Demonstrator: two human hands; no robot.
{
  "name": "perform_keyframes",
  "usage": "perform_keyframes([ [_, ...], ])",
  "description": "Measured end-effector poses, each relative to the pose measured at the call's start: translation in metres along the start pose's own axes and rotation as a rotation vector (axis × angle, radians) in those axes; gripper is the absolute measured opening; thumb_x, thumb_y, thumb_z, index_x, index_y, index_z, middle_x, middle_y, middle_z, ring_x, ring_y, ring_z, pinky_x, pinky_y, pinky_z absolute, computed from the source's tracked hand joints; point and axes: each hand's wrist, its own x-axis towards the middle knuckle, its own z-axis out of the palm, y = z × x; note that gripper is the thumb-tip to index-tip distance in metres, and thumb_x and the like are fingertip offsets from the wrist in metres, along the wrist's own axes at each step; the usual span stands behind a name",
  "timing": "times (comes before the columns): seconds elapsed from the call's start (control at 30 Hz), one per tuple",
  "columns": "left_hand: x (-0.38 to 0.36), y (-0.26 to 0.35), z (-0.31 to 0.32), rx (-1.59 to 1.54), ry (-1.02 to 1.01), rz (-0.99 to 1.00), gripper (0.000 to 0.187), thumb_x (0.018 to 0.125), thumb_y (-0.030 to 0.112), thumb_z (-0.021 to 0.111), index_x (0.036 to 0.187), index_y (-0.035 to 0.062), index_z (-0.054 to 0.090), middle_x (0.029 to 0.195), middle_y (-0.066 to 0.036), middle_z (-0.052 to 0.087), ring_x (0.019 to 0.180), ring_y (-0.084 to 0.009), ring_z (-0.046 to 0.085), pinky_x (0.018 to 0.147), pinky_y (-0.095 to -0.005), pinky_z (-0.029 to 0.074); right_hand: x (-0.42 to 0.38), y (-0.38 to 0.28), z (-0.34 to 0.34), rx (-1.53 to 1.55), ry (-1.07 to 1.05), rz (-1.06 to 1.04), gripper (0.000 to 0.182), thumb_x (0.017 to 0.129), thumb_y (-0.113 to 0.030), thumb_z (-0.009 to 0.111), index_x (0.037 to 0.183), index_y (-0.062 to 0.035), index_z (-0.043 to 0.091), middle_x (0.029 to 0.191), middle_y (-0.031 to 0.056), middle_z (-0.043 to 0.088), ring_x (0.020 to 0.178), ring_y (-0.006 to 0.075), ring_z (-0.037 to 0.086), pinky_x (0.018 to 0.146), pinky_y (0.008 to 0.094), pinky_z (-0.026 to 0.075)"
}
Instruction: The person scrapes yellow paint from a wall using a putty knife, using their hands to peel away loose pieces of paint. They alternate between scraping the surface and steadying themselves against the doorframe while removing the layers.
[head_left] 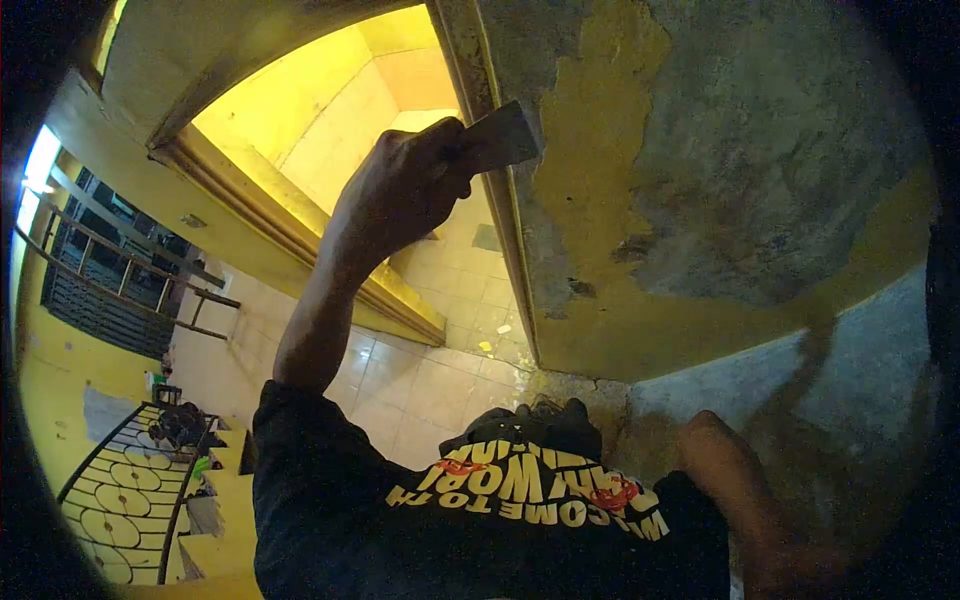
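Note:
My left hand (pixel 425 170) is closed around a flat, broad-bladed scraper (pixel 508 137). Its blade edge is at the peeling yellow paint (pixel 585 130) beside the door frame; whether it touches the wall is unclear. My left arm is raised and stretched forward. Bare grey plaster (pixel 760 130) shows where the yellow coat is gone. On the right side my right arm is bent, with what looks like the elbow toward the wall; my right hand is out of sight.
A wooden door frame (pixel 500 200) borders a lit yellow room. Pale floor tiles (pixel 410 390) carry a few small flakes. A metal railing (pixel 120 500) stands beside yellow steps (pixel 230 490) at the lower left. A ladder-like frame (pixel 125 275) is at the far left.

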Motion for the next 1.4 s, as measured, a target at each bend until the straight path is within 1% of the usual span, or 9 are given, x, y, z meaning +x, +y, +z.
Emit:
perform_keyframes([
  [0.2,0.004,0.006,-0.001,-0.018,-0.006,-0.111,0.010,0.083,0.008,0.052,0.088,0.0028,0.060,0.065,-0.010,0.063,0.056,-0.0231,0.062,0.057,-0.0338,0.050,0.001,0.005,0.001,0.007,-0.004,-0.017,0.035,0.088,-0.025,0.050,0.110,0.0025,0.052,0.111,0.0167,0.051,0.105,0.0291,0.049,0.093,0.0417,0.037],
  [0.3,0.005,0.003,-0.001,-0.020,-0.005,-0.064,0.009,0.083,0.009,0.054,0.086,0.0028,0.060,0.065,-0.010,0.063,0.056,-0.0237,0.062,0.057,-0.0346,0.051,0.003,0.006,0.000,0.008,-0.001,-0.020,0.036,0.088,-0.025,0.049,0.112,0.0024,0.051,0.113,0.0171,0.050,0.106,0.0296,0.048,0.093,0.0422,0.037],
  [0.5,0.006,0.007,-0.005,0.288,0.008,0.118,0.010,0.082,0.013,0.057,0.082,0.0031,0.059,0.062,-0.012,0.061,0.057,-0.0273,0.062,0.056,-0.0378,0.050,0.001,0.011,0.002,0.013,-0.007,-0.014,0.038,0.089,-0.026,0.048,0.114,0.0022,0.049,0.116,0.0179,0.049,0.108,0.0306,0.047,0.094,0.0432,0.036],
  [0.57,0.006,0.009,-0.004,0.135,0.059,-0.086,0.015,0.082,0.018,0.058,0.079,0.0033,0.058,0.063,-0.015,0.061,0.059,-0.0324,0.061,0.056,-0.0406,0.049,0.003,0.010,0.004,0.017,-0.001,-0.022,0.039,0.089,-0.027,0.048,0.115,0.0021,0.048,0.117,0.0181,0.048,0.109,0.0310,0.047,0.095,0.0436,0.036],
  [0.67,0.008,0.020,-0.003,0.136,0.091,-0.152,0.019,0.082,0.021,0.059,0.078,0.0033,0.057,0.064,-0.016,0.061,0.062,-0.0357,0.060,0.057,-0.0432,0.049,0.000,0.015,0.005,0.015,0.006,-0.016,0.040,0.089,-0.027,0.048,0.117,0.0020,0.047,0.118,0.0185,0.047,0.110,0.0315,0.046,0.095,0.0441,0.036],
  [0.9,0.013,0.025,-0.003,0.238,0.066,-0.157,0.019,0.083,0.022,0.057,0.079,0.0032,0.057,0.064,-0.017,0.061,0.061,-0.0349,0.061,0.057,-0.0438,0.049,0.001,0.020,0.007,0.003,0.027,-0.030,0.043,0.090,-0.029,0.047,0.120,0.0018,0.045,0.122,0.0194,0.045,0.112,0.0327,0.045,0.097,0.0452,0.035],
  [1.13,0.014,0.029,-0.006,0.294,0.099,-0.120,0.018,0.084,0.021,0.056,0.081,0.0034,0.058,0.063,-0.016,0.062,0.058,-0.0317,0.062,0.054,-0.0403,0.050,-0.001,0.024,0.004,-0.030,0.051,-0.055,0.045,0.091,-0.030,0.046,0.123,0.0016,0.043,0.125,0.0203,0.043,0.115,0.0339,0.044,0.098,0.0464,0.035],
  [1.27,0.014,0.039,-0.018,0.358,0.079,-0.209,0.020,0.084,0.023,0.055,0.083,0.0039,0.059,0.061,-0.015,0.061,0.056,-0.0306,0.062,0.053,-0.0396,0.050,-0.011,0.036,-0.008,-0.120,0.095,-0.022,0.047,0.091,-0.031,0.046,0.125,0.0015,0.042,0.127,0.0209,0.042,0.116,0.0346,0.043,0.098,0.0471,0.034],
  [1.4,0.018,0.046,-0.017,0.318,0.068,-0.186,0.021,0.085,0.024,0.054,0.084,0.0037,0.059,0.059,-0.015,0.060,0.055,-0.0312,0.062,0.053,-0.0406,0.050,-0.037,0.059,-0.044,-0.484,0.105,0.166,0.048,0.092,-0.031,0.045,0.126,0.0013,0.041,0.129,0.0214,0.041,0.118,0.0352,0.042,0.099,0.0477,0.034],
])
